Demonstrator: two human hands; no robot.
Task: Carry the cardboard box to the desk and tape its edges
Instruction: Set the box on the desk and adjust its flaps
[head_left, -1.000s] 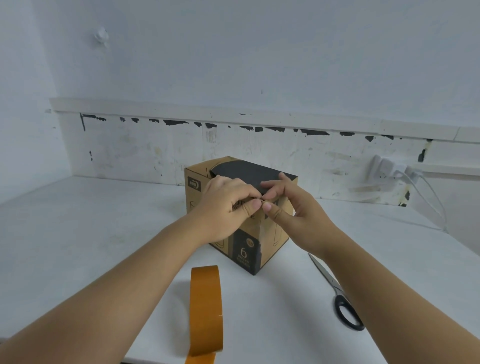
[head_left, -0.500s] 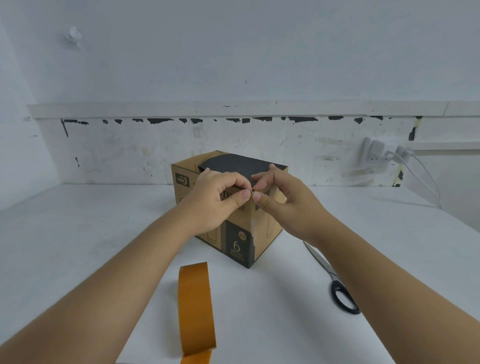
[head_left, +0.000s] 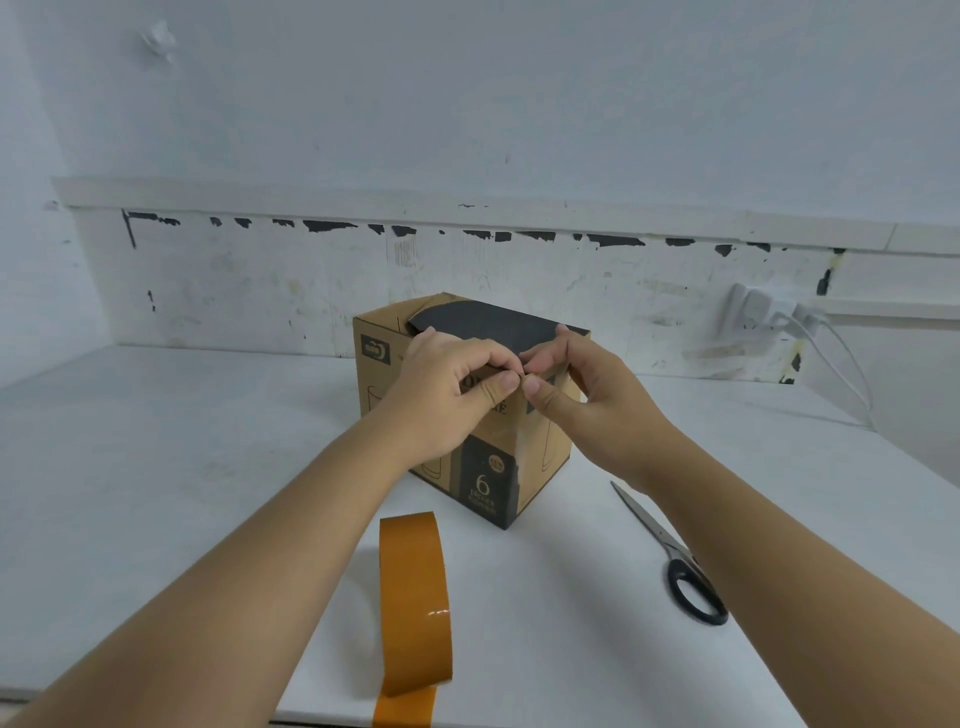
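Observation:
A brown cardboard box (head_left: 543, 457) with a black top panel and black print stands on the white desk (head_left: 182, 467), one corner turned toward me. My left hand (head_left: 447, 395) and my right hand (head_left: 582, 384) meet at the box's near top corner. Thumb and forefinger of each hand pinch at the top edge there; what lies between the fingertips is too small to make out. An orange-brown tape roll (head_left: 413, 603) stands on edge near the desk's front, a loose end hanging over the edge.
Black-handled scissors (head_left: 670, 561) lie on the desk to the right of the box, under my right forearm. A white power strip (head_left: 763, 312) with white cables sits on the back wall at right. The desk's front edge runs just below the tape roll.
Both hands stay pinched together at the box's near top corner. Only the camera view has shifted slightly; the box, tape and scissors have not moved on the desk.

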